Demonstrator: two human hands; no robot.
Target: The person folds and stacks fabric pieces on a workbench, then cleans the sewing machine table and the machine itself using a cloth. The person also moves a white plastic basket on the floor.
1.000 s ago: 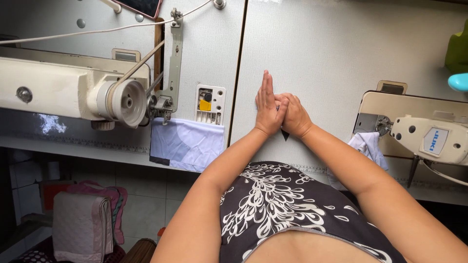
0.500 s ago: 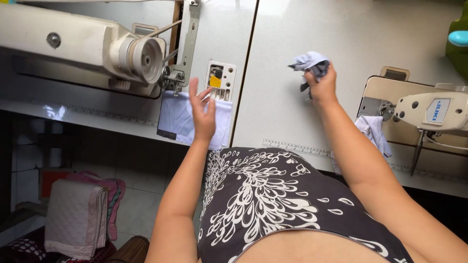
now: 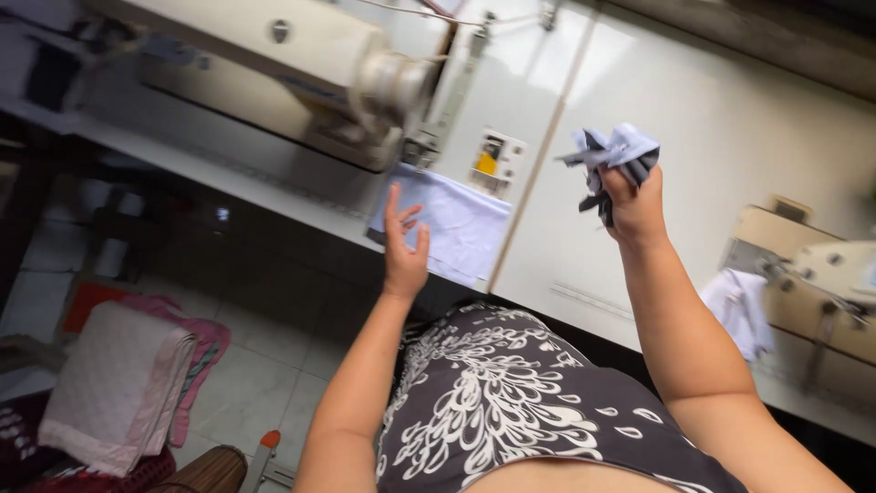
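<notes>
My right hand [image 3: 634, 205] is raised over the white table [image 3: 712, 155] and is closed around a crumpled bundle of pale blue and dark cloth scraps [image 3: 613, 157]. My left hand [image 3: 404, 242] is open, fingers spread, in front of a light blue cloth [image 3: 452, 224] that hangs over the table's front edge. It holds nothing. A cream sewing machine [image 3: 301, 73] stands at the upper left, its handwheel [image 3: 392, 87] toward me.
A small control box with a yellow patch [image 3: 493, 162] sits on the table. A second machine [image 3: 835, 274] with a white cloth [image 3: 739, 306] stands at right. Folded pink fabric [image 3: 119, 383] lies on the tiled floor at lower left.
My hands, pressed together on the table a second ago, have parted. The right hand lifted the cloth scraps; the left moved left and down to the hanging cloth. The view tilted.
</notes>
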